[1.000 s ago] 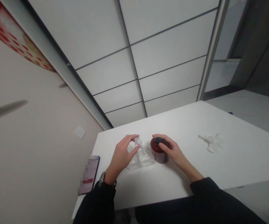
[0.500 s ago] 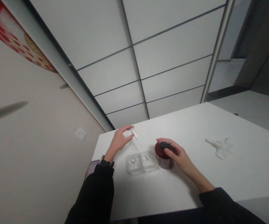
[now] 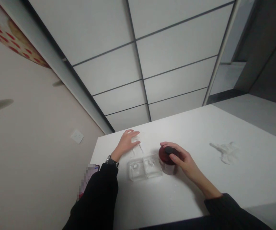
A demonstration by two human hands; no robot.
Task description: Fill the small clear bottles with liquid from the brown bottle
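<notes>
My left hand point(image 3: 127, 140) is at the far left of the white table, thumb and forefinger apart. Just by its fingertips lies a small clear dropper-like tube point(image 3: 141, 148) with a thin tip, and a second thin clear tip point(image 3: 133, 151) shows under the hand. My right hand point(image 3: 182, 158) wraps round the dark red lid of a jar point(image 3: 168, 168), its thumb near the black knob point(image 3: 168, 149). The jar stands upright on the table. Against its left side is a clear two-compartment box point(image 3: 136, 175), with small clear pieces in both halves.
A crumpled white tissue point(image 3: 226, 151) lies on the right of the white table point(image 3: 195, 127). A phone point(image 3: 90, 175) lies at the left edge beside my sleeve. A wall with a socket point(image 3: 77, 136) borders the left, and white panels point(image 3: 176, 73) stand behind.
My left hand has lowered the clear tube towards the table and its fingers have spread off it. The right hand stays on the jar. The view has shifted slightly.
</notes>
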